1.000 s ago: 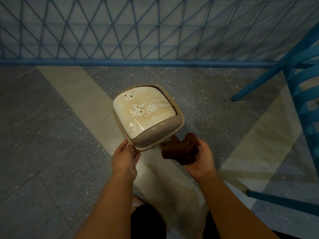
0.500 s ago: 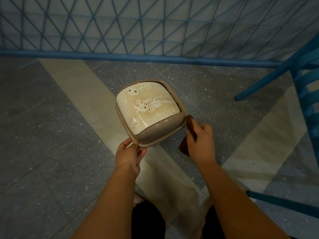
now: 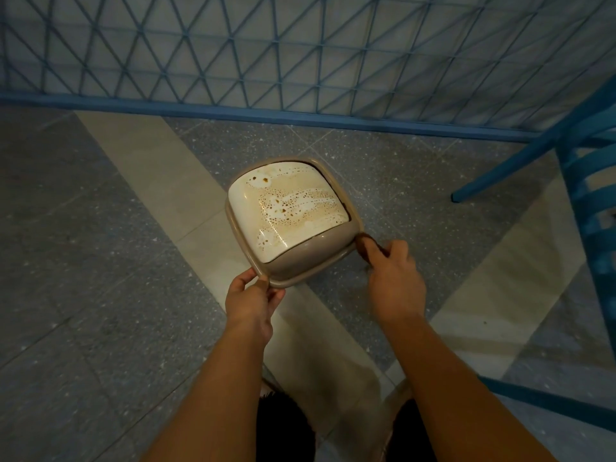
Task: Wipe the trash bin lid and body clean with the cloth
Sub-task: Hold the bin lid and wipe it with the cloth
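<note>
A small beige trash bin (image 3: 300, 266) stands on the floor, seen from above. Its cream swing lid (image 3: 286, 206) carries brown speckled stains and streaks. My left hand (image 3: 251, 300) pinches the bin's near-left rim corner. My right hand (image 3: 393, 278) grips a dark brown cloth (image 3: 365, 246) and holds it against the bin's near-right rim and side. Most of the cloth is hidden under that hand. The bin's body below the rim is out of sight.
A blue lattice fence (image 3: 300, 55) with a blue base rail (image 3: 266, 113) runs across the back. A blue chair (image 3: 586, 201) stands at the right, one leg close to the bin. The floor is grey speckled tile with pale bands (image 3: 140, 155).
My right hand turned over and carried the cloth from open view below the bin up against the bin's right rim. My left hand kept its hold on the rim corner.
</note>
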The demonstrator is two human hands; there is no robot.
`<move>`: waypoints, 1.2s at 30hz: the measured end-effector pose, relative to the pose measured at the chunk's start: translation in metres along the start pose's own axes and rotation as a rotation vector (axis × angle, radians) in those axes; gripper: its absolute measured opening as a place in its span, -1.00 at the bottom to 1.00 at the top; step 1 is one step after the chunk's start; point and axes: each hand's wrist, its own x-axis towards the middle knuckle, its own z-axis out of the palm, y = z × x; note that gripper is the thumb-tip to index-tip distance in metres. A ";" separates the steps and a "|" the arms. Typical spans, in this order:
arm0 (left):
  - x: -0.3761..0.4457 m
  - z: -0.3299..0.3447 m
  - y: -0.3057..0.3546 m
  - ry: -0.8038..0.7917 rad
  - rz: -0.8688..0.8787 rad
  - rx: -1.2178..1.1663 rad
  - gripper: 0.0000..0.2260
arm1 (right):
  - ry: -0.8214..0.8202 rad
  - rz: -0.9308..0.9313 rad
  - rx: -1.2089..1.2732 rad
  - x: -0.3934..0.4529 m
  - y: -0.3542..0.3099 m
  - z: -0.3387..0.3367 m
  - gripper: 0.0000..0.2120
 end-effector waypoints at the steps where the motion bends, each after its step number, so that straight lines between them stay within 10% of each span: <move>1: 0.000 0.000 0.000 0.002 0.003 0.001 -0.72 | -0.007 -0.002 -0.006 -0.002 -0.004 0.000 -0.46; 36: -0.002 0.001 -0.009 -0.043 -0.017 -0.105 -0.73 | -0.005 -0.463 -0.006 -0.051 -0.068 0.029 -0.47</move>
